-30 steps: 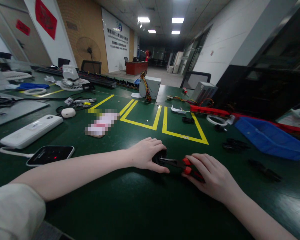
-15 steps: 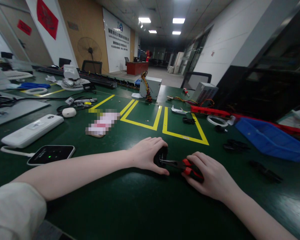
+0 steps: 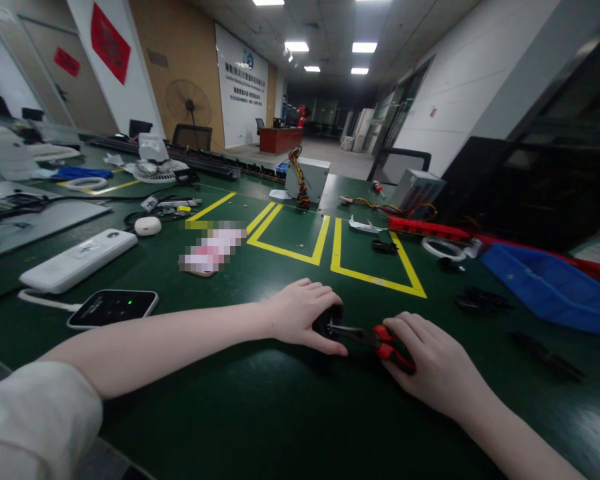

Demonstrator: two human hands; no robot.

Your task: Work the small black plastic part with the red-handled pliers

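Note:
My left hand is wrapped round a small black object just above the green table. The fingers cover most of that object, and I cannot make out its kind; something shiny shows on its right side. In my right hand is a pair of long-nosed pliers with red and black handles. The pliers point left, and their tips reach the shiny part of the black object. Whether the jaws grip it is too small to tell.
To the left lie a pinkish blurred-out phone, a white oblong device and a black-faced box on a white cable. A blue bin and black cable bundles are at right. Metal power supplies stand behind yellow tape.
The view has shifted slightly, so everything appears a little farther right and lower. Both hands keep their holds, with the pliers still at the black object.

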